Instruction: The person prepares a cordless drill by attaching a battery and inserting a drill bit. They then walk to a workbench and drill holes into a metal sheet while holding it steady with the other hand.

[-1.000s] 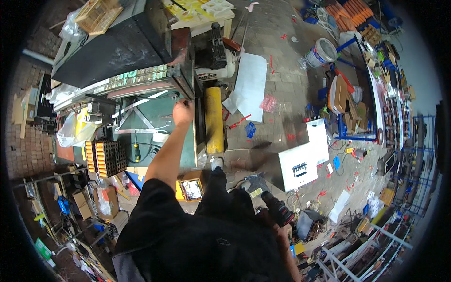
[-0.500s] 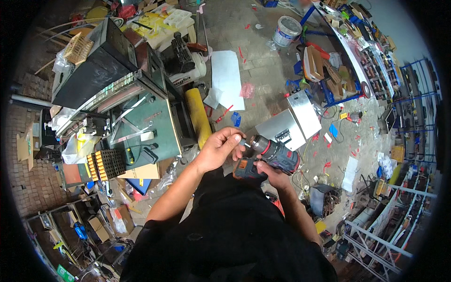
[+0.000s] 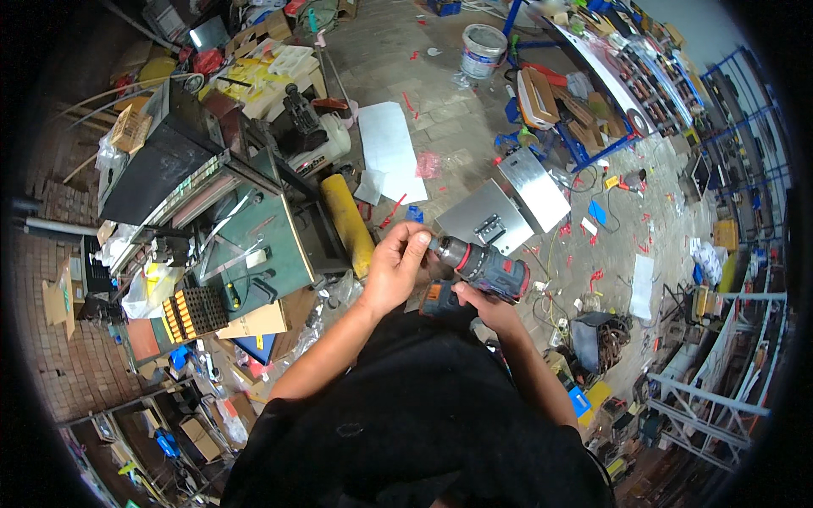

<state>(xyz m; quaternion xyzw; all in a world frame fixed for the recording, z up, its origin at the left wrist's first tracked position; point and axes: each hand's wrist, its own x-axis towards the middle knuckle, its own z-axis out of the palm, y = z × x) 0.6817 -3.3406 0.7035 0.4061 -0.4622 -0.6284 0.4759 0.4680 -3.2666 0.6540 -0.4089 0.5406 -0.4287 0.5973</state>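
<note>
While you are no longer reaching over the green bench point(image 3: 278, 241) as a second ago, your left hand point(image 3: 395, 269) is pinching, thumb to forefinger, a small dark piece point(image 3: 434, 242) at the chuck point(image 3: 452, 252). Your right hand point(image 3: 488, 307), fingers curled closed, is holding the drill point(image 3: 498, 273) before your torso; it is showing a dark body, red trim and an orange-marked battery point(image 3: 440, 298).

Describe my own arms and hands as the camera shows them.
Your left hand and right hand wear no gloves. The left forearm and right forearm are bare, with no watch or bracelet showing. Above them are the black, loose sleeves of a dark top.
</note>
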